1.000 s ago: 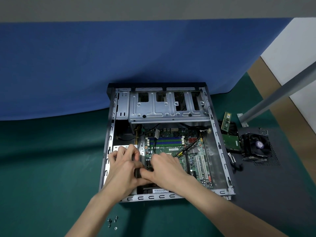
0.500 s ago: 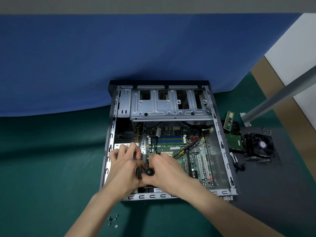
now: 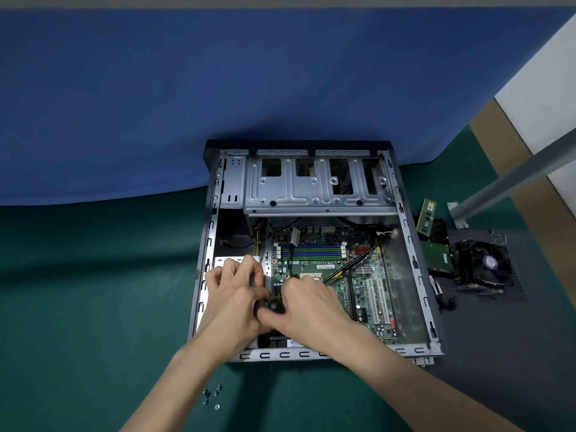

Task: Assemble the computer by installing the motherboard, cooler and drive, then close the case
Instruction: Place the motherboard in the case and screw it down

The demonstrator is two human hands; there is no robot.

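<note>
Inside the case (image 3: 414, 263), at the left edge of the motherboard (image 3: 327, 275): right hand (image 3: 314, 310) and left hand (image 3: 232, 302) curl round one screwdriver (image 3: 276, 306), presumably steadying it to seat a mounting screw. Cooler (image 3: 483, 263) and drive (image 3: 438, 255) wait outside, to the right.

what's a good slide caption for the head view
Right hand grips a black-handled tool beside the left hand, over the motherboard in the open case; cooler and screws lie outside.

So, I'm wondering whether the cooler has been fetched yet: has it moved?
No. The cooler sits where it did, right of the case wall, beside the drive.
</note>
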